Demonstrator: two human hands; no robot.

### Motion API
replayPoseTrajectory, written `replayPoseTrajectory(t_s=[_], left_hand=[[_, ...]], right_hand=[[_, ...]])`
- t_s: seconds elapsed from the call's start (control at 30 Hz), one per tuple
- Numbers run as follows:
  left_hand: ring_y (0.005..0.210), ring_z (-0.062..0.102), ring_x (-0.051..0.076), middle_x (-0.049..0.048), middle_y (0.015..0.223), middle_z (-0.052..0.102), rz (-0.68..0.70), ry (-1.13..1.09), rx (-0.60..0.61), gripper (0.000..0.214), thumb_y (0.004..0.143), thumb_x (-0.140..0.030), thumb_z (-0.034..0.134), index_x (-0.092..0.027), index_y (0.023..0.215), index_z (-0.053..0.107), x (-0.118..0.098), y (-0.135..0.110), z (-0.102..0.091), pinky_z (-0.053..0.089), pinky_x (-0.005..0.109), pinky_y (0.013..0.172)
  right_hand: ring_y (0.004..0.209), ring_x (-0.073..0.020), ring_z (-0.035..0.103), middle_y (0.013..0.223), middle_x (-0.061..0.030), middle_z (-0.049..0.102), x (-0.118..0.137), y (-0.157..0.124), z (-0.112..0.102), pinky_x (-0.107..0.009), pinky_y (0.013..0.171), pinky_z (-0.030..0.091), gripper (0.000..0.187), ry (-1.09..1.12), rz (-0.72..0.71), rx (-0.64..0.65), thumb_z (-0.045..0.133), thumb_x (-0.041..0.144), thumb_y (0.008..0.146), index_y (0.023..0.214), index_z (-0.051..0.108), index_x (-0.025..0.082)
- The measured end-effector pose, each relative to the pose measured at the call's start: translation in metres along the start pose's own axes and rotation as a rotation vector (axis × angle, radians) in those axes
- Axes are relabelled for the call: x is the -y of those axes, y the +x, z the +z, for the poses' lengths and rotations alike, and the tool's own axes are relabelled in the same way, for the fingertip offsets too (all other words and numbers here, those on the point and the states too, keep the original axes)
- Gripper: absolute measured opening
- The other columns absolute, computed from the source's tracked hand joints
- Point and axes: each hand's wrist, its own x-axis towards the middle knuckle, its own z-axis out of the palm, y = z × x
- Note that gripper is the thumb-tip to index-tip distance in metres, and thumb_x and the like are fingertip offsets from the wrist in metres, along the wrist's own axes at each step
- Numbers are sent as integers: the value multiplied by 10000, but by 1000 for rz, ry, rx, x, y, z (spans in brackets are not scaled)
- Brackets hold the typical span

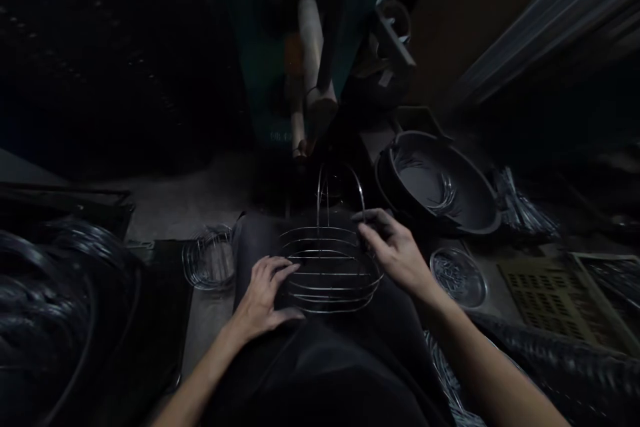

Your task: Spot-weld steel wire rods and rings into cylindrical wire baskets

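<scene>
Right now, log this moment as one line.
wire basket: hoop extending past far rim | left hand: spread at basket's left side | right hand: pinching hoop's right side

Light dim throughout. Grey floor (pixel 175 197) visible left of centre. Dark green upright panel (pixel 257 80) straight ahead. Brown surface (pixel 465 20) at upper right, details blurred. Left background (pixel 125 80) nearly black.

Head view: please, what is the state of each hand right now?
Left hand: open, at the left end of the wire basket.
Right hand: closed, holding the wire handle.
</scene>
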Motion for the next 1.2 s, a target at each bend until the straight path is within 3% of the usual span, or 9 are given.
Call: replayPoseTrajectory(t_s=[0.17,0.33,0.5,0.6,0.67,0.8,0.87,0.97,1.2], left_hand=[[1217,477,320,139,1257,501,99,177,31,853,745,-537,702,-249,1442,303,17,-15,29,322,615,1070],[1278,397,314,136,1298,458,159,273,-78,722,818,-380,663,-238,1434,314,9,-8,40,299,582,1097],[1063,484,260,87,1131,529,203,333,-135,580,804,-294,663,-259,1346,457,-3,-7,51,355,534,1048],[995,492,240,64,1105,548,196,358,-142,535,798,-290,667,-304,1310,510,-2,-9,52,362,529,1030],[1006,494,243,66,1100,551,173,350,-145,555,804,-330,669,-308,1332,500,1,-8,51,356,528,1035],[1044,488,269,90,1098,544,157,289,-94,700,783,-459,677,-277,1411,428,1,3,45,344,529,1038],[1051,481,269,88,1108,545,197,265,-106,715,797,-479,655,-289,1435,394,-1,13,41,331,517,1042],[1056,475,267,93,1100,553,278,252,-138,761,820,-487,621,-259,1478,316,-4,34,31,321,486,1037],[1058,503,280,105,1125,527,300,139,-226,800,754,-492,691,-233,1430,350,11,90,8,408,461,952]], right_hand=[[738,-173,633,897,-47,654,2,-8,22,-312,702,530,408,-71,-90,-63,510,337,900,1297,483,243],[1011,-226,627,1086,-102,628,16,-12,51,-395,907,505,274,-201,-124,138,498,395,909,1053,665,234],[1169,-258,562,1264,-100,594,25,12,19,-439,988,450,279,226,40,240,645,486,797,846,656,212],[1046,-211,615,1147,-78,655,22,20,-7,-364,887,501,312,525,156,97,592,525,837,812,623,215],[810,-153,632,908,-49,678,13,14,-12,-274,729,515,330,567,249,57,626,530,819,746,595,210],[532,-93,500,604,37,527,-6,-12,1,-212,533,439,323,533,461,265,681,529,780,844,604,222],[576,-106,525,618,35,534,-9,-16,8,-225,567,450,354,497,463,403,711,510,757,942,629,220],[509,-97,490,550,35,511,-8,-1,9,-222,503,412,372,409,433,536,725,506,732,874,659,169],[410,-38,411,618,40,573,5,75,13,-172,372,292,329,499,245,362,780,348,682,884,602,158]])
